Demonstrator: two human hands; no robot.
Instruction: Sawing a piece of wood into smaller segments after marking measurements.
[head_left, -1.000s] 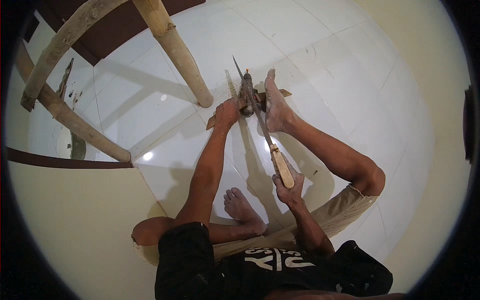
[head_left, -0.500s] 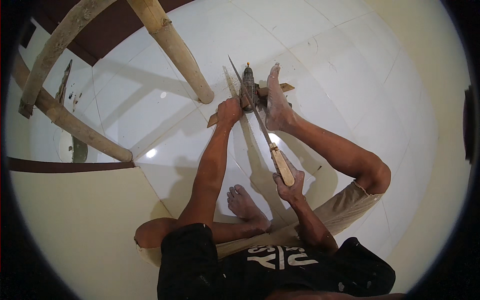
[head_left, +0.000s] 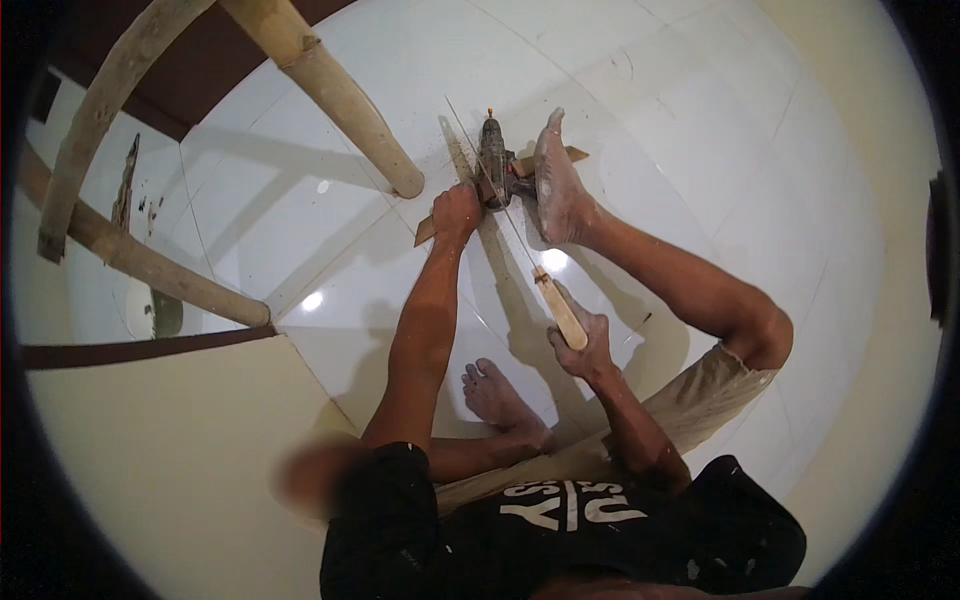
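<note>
Left hand [head_left: 458,212] clamps wooden strip [head_left: 428,230] on floor [head_left: 700,150], mid-tile | right hand [head_left: 582,340] grips handsaw [head_left: 520,245], blade across strip beside foot [head_left: 555,185] | I judge cut unfinished, strip still whole.

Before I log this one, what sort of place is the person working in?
Probably a room in a home used as a makeshift workshop: a white tiled floor with the person seated on it, bamboo poles leaning in, and the right hand running a saw over a wood strip.
</note>
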